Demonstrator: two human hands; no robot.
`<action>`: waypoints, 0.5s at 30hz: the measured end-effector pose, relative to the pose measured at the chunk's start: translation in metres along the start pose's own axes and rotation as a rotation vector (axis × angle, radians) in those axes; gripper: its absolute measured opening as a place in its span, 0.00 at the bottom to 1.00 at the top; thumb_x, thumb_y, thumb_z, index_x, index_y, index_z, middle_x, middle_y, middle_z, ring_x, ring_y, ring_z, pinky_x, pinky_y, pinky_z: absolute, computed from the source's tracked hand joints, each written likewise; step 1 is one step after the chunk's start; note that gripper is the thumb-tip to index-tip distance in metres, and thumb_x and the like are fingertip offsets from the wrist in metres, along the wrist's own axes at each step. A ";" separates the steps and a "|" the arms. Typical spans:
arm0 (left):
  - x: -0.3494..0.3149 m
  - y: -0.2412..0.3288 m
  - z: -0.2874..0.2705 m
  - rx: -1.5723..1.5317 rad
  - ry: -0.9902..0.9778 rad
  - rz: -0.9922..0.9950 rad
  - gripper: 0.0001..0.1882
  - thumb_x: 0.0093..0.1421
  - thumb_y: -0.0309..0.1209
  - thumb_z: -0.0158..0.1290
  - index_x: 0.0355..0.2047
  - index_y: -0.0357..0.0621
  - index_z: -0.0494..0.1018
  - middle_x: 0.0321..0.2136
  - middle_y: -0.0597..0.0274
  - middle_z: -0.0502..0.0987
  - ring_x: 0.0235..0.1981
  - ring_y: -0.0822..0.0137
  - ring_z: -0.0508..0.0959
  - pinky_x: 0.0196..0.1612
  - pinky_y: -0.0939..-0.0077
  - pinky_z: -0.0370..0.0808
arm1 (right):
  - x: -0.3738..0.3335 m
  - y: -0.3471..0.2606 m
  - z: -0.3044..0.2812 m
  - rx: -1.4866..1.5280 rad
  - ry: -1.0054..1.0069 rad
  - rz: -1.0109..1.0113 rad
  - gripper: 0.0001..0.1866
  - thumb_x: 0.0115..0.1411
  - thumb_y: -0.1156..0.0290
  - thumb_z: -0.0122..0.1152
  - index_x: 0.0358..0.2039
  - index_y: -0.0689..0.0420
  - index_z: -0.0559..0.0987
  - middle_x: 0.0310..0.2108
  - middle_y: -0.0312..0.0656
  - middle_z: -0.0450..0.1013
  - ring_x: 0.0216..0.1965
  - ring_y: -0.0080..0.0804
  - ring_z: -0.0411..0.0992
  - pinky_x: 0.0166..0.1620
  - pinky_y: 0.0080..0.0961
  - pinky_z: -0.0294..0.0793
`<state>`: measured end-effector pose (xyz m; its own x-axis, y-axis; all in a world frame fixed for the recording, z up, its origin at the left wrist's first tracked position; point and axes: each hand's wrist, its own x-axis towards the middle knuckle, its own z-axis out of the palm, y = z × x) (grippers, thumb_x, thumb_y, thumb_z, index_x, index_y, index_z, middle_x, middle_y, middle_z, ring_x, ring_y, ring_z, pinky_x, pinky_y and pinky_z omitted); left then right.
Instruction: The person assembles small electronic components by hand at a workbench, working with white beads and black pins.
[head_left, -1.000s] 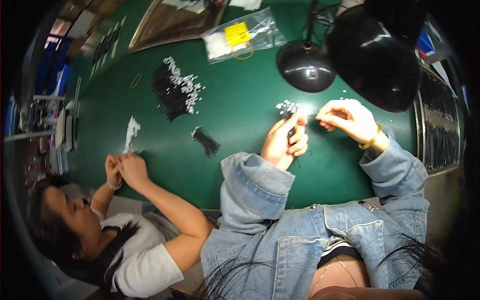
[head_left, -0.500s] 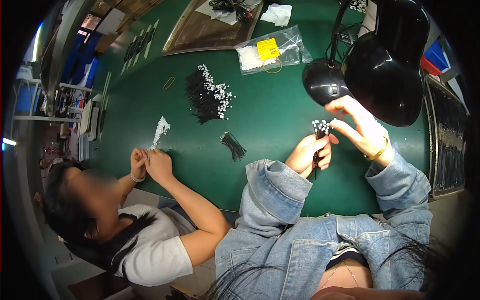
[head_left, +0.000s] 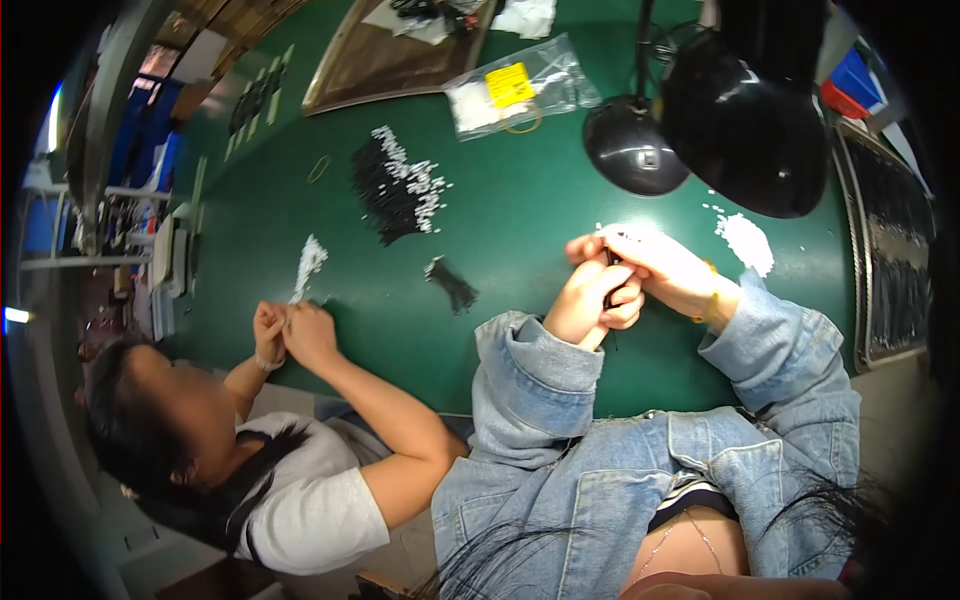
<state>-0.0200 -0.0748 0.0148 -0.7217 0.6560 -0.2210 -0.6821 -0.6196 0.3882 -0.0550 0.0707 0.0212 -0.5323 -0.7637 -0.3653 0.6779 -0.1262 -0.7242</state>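
Observation:
My left hand (head_left: 592,300) and my right hand (head_left: 655,265) meet above the green table (head_left: 520,210), fingers pinched together around a thin black bundle of small parts (head_left: 611,290). The left fist wraps the bundle's lower end; the right fingers close over its top, where a few white tips show. Both sleeves are blue denim. A small black heap (head_left: 452,283) lies on the table left of my left hand.
A black desk lamp, base (head_left: 634,148) and shade (head_left: 745,125), stands just behind my hands. White bits (head_left: 745,240) lie at right. A large black-and-white pile (head_left: 400,185), a plastic bag (head_left: 520,90) and a co-worker's hands (head_left: 290,330) by a white heap (head_left: 310,262) are at left.
My two hands have come together; the right hand, apart from the left a second ago, now closes over the bundle's top. The view has shifted, so the table's contents sit lower in the picture.

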 end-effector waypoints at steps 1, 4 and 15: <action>-0.006 0.005 0.000 0.187 0.127 0.123 0.07 0.58 0.31 0.40 0.28 0.40 0.63 0.12 0.69 0.57 0.10 0.76 0.56 0.13 0.82 0.52 | 0.000 0.003 0.005 -0.009 0.039 -0.115 0.23 0.58 0.61 0.46 0.51 0.61 0.61 0.48 0.44 0.62 0.48 0.29 0.62 0.50 0.25 0.62; -0.025 0.031 0.004 1.027 0.627 0.486 0.06 0.57 0.30 0.41 0.28 0.40 0.64 0.14 0.63 0.63 0.13 0.67 0.63 0.17 0.76 0.59 | -0.004 0.005 0.010 -0.010 0.092 -0.343 0.21 0.58 0.63 0.46 0.49 0.61 0.63 0.47 0.42 0.63 0.46 0.26 0.64 0.49 0.23 0.62; -0.068 0.130 -0.089 2.093 1.215 0.156 0.13 0.45 0.27 0.54 0.34 0.41 0.71 0.31 0.53 0.72 0.33 0.54 0.72 0.36 0.65 0.68 | -0.017 0.005 -0.012 -0.269 0.145 -0.135 0.15 0.56 0.71 0.48 0.44 0.61 0.67 0.41 0.39 0.67 0.41 0.23 0.66 0.46 0.19 0.63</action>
<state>-0.0702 -0.2384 0.0003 -0.9722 -0.2336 -0.0182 -0.2294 0.9328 0.2778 -0.0489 0.0907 0.0168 -0.6882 -0.6507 -0.3209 0.4483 -0.0336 -0.8932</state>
